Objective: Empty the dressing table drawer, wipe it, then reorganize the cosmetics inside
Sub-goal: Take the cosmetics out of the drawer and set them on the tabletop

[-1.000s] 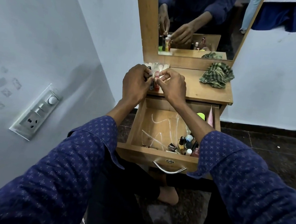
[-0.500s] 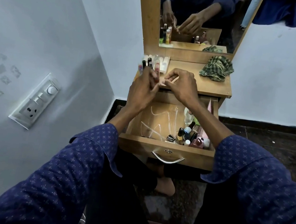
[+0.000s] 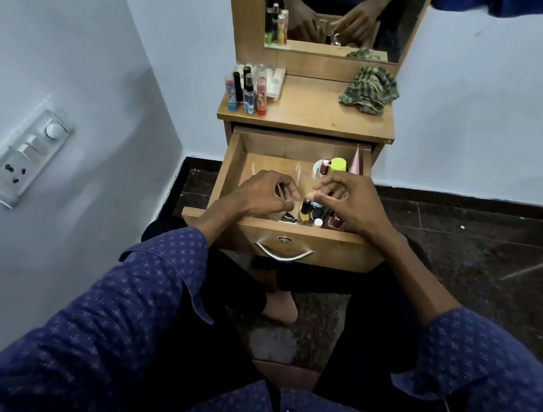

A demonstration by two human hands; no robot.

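The drawer (image 3: 234, 166) is pulled out, its left half bare wood. Small bottles (image 3: 311, 211) crowd its front right corner, with a green cap (image 3: 338, 164) and pink tube (image 3: 356, 160) behind. Both hands hover over the bottles: left hand (image 3: 261, 197) and right hand (image 3: 356, 206) have curled fingers; whether they pinch anything I cannot tell. On the tabletop (image 3: 309, 114), spray bottles (image 3: 249, 90) stand left, a checked cloth (image 3: 370, 89) right.

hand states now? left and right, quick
Left hand: fingers curled over the drawer, nothing visibly held; grip cannot be told.
Right hand: curled above the bottles; cannot be told.
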